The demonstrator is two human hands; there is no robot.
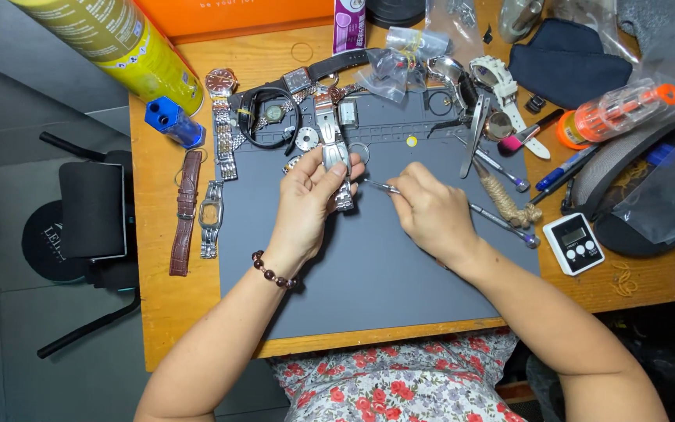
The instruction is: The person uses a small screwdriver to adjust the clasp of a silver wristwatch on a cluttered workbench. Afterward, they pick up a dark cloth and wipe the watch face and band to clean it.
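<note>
The left hand (pixel 306 205) holds a silver metal watch bracelet (pixel 336 156) up over the grey work mat (pixel 369 273), its fingers pinching the band near the middle, thumb on the front face. The right hand (pixel 430 209) has its fingers pressed together around a thin metal pin tool (pixel 380 187), whose tip points left toward the lower end of the band and stops just beside it.

The step in hand looks like work on a link or pin of the bracelet: tool lined up, tip not clearly engaged yet (the contact spot is too small to tell). The next move calls for a steady left grip and a fine aim of the tip into a small hole in the band's edge.

The bracelet's long axis runs away from the person, one end pointing toward the far side of the desk (pixel 158 312), the other hanging down toward the mat. Other watches, including a brown leather strap (pixel 186 211), lie to the left.
</note>
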